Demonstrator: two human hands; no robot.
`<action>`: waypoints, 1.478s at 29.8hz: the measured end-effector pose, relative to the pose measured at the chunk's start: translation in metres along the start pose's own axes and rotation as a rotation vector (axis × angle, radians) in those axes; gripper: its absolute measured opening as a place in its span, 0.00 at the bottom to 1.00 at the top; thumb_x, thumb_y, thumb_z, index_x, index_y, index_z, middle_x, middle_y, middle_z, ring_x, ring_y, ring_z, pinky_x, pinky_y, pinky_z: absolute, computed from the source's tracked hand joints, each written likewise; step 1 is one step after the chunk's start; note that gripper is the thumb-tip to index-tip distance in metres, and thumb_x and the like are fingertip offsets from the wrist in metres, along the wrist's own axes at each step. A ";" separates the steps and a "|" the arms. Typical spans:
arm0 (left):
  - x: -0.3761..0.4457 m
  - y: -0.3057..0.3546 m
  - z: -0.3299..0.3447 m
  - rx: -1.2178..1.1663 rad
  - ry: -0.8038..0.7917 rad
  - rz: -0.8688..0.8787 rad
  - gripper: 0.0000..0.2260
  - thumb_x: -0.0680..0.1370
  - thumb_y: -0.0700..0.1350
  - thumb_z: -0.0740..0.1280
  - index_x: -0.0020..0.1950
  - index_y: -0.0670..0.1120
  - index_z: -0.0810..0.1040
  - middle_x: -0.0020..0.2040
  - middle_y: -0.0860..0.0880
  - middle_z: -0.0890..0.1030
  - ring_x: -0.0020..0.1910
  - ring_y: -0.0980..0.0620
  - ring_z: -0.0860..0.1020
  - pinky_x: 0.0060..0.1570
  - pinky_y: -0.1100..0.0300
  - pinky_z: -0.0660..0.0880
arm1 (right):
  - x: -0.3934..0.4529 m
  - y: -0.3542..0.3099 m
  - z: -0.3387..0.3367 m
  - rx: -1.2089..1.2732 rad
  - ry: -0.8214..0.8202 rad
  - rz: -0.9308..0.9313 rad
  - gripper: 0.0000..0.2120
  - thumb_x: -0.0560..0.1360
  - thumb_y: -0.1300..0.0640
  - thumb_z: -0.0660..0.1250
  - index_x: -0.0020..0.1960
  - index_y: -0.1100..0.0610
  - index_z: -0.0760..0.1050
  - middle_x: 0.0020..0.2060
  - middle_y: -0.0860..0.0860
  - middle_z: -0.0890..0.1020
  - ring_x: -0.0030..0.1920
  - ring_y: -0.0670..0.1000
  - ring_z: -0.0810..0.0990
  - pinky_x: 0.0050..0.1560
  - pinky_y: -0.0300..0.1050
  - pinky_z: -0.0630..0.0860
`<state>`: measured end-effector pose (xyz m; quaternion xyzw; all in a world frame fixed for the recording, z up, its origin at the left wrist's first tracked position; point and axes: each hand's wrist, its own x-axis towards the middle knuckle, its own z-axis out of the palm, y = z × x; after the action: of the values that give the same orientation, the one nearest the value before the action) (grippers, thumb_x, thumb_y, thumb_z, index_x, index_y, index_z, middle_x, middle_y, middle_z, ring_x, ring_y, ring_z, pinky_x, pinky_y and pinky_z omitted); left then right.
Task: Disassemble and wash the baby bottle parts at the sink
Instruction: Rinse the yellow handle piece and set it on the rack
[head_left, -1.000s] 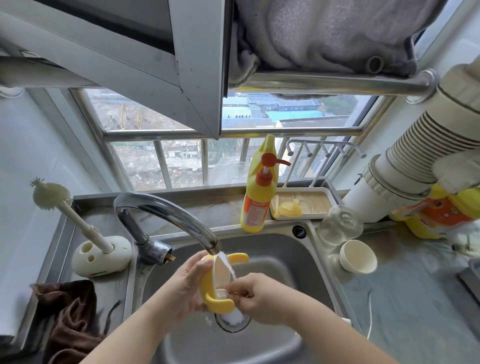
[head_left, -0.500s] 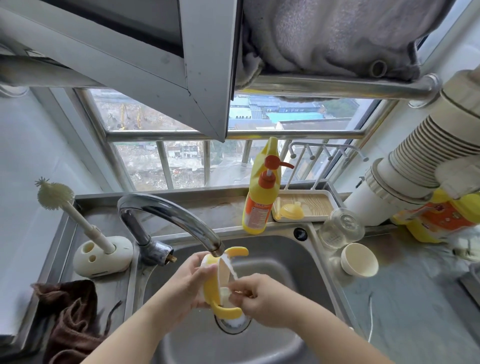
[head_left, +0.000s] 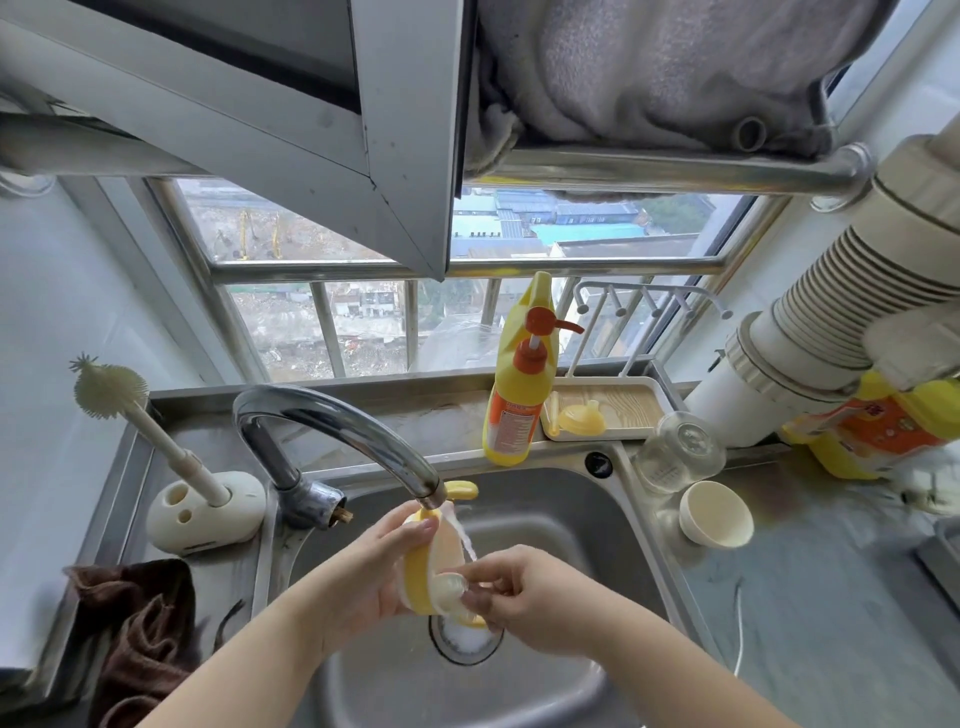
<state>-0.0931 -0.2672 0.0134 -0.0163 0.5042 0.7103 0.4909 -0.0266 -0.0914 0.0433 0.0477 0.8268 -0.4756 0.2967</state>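
Your left hand (head_left: 382, 566) curls round the yellow handled bottle collar (head_left: 422, 571) over the sink (head_left: 545, 519) drain, while your right hand (head_left: 519, 592) pinches its clear nipple (head_left: 449, 590) under the faucet (head_left: 343, 431) stream. Farther right, the glass bottle (head_left: 678, 452) and cream cup (head_left: 717, 514) sit on the counter; behind them, a tray (head_left: 631, 402) holds a yellow cap (head_left: 582, 418) beside the soap bottle (head_left: 517, 395).

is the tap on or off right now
On: a stream of water runs from the faucet spout over the yellow handled bottle collar and foams at the drain.

Home kitchen: steel sink (head_left: 561, 499) with faucet (head_left: 332, 421) running, detergent bottle (head_left: 517, 395) standing at the window (head_left: 322, 317), cup (head_left: 717, 514) drying alongside.
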 end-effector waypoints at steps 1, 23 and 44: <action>0.001 0.000 0.003 0.021 0.044 0.008 0.24 0.67 0.50 0.71 0.62 0.46 0.74 0.51 0.39 0.80 0.43 0.45 0.80 0.40 0.50 0.80 | 0.000 -0.001 -0.002 -0.104 0.021 -0.023 0.13 0.78 0.52 0.62 0.60 0.44 0.77 0.36 0.38 0.80 0.36 0.40 0.75 0.42 0.33 0.72; 0.016 -0.010 0.018 0.079 0.154 -0.038 0.20 0.72 0.57 0.68 0.57 0.46 0.77 0.47 0.42 0.82 0.42 0.46 0.82 0.46 0.45 0.79 | 0.012 0.010 -0.016 -1.015 0.349 -0.296 0.30 0.61 0.59 0.76 0.58 0.44 0.70 0.31 0.47 0.72 0.30 0.49 0.76 0.25 0.41 0.64; 0.004 -0.009 0.002 -0.400 -0.144 -0.058 0.31 0.64 0.41 0.71 0.67 0.47 0.69 0.57 0.35 0.77 0.47 0.36 0.79 0.49 0.42 0.78 | 0.007 0.012 -0.010 0.109 0.022 0.030 0.11 0.81 0.54 0.56 0.55 0.52 0.77 0.23 0.41 0.70 0.24 0.41 0.64 0.24 0.33 0.62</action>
<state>-0.0885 -0.2631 0.0061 -0.0771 0.3164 0.7810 0.5329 -0.0323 -0.0780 0.0337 0.0814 0.8019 -0.5150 0.2917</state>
